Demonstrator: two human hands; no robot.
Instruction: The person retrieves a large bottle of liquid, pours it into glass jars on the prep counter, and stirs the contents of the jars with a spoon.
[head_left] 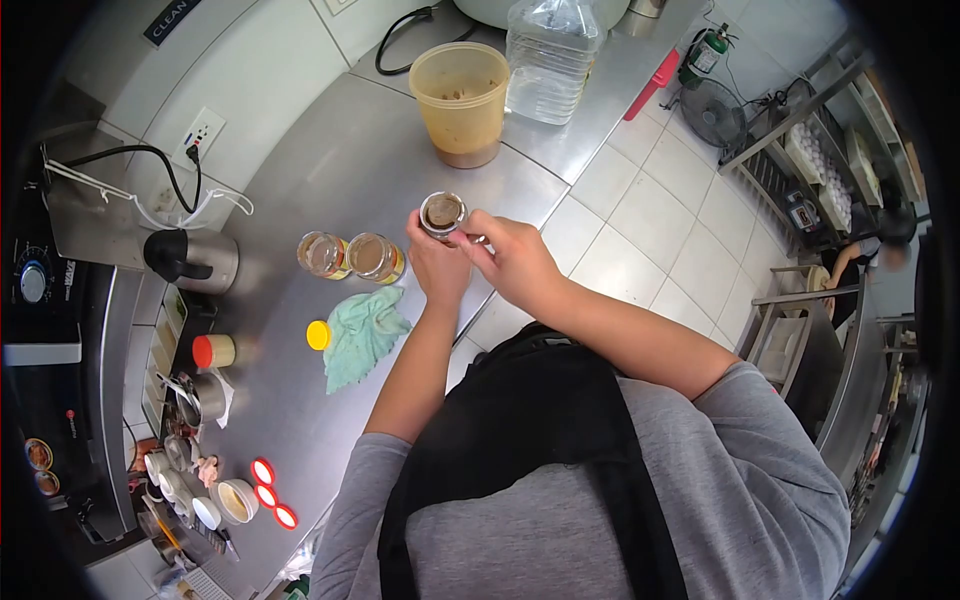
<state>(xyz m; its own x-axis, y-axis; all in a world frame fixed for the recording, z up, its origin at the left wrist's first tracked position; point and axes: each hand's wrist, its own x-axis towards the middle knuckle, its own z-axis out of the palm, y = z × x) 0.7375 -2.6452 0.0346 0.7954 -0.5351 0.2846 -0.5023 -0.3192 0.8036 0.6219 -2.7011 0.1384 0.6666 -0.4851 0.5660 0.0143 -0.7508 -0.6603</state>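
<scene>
You have a small open jar [442,213] up off the desk [330,170], just inside its near edge. Your left hand [437,268] has its grip closed around the jar from below; your right hand [513,258] pinches at the rim, fingers curled. Just left of your hands stand two more open jars [350,256], with a green cloth [362,335] and yellow lid [318,335] below them. Beyond your grip sits a tall plastic tub [462,102]; bare steel lies between.
</scene>
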